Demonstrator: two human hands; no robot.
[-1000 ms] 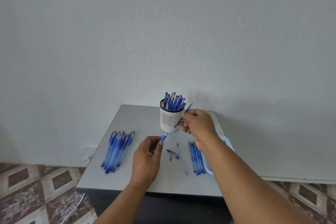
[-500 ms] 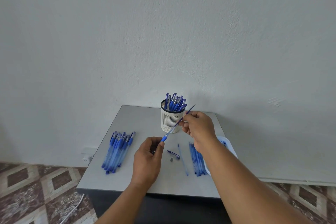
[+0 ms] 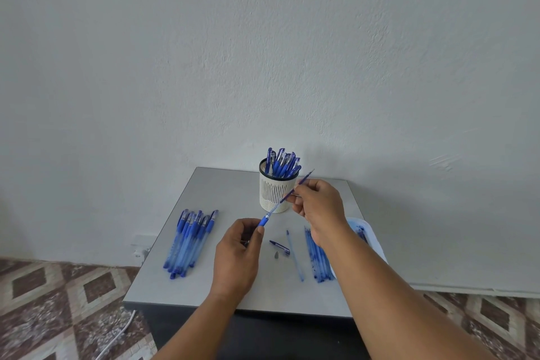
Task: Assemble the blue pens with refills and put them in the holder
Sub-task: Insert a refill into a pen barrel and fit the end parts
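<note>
My left hand (image 3: 238, 254) grips a blue pen barrel (image 3: 264, 219) whose open end points up and right. A thin refill (image 3: 295, 188) is pinched by my right hand (image 3: 317, 204), and its lower end meets the barrel's mouth. Just behind them stands the white slotted holder (image 3: 273, 193), with several blue pens (image 3: 282, 164) upright in it. A row of blue pens (image 3: 191, 240) lies on the table's left side. To the right, partly under my right forearm, lie several loose refills (image 3: 317, 260), and one more refill (image 3: 293, 254) lies alone beside them.
A blue cap (image 3: 279, 246) and a small grey tip (image 3: 276, 255) lie on the grey table (image 3: 204, 190) between my hands. A white tray (image 3: 372, 238) sits at the table's right edge, mostly hidden by my arm. A white wall rises behind; a white cable (image 3: 117, 336) lies on the tiled floor.
My right hand has drawn back up and to the right with the refill, and the refill now points straight at the barrel's mouth. The left hand has hardly moved.
</note>
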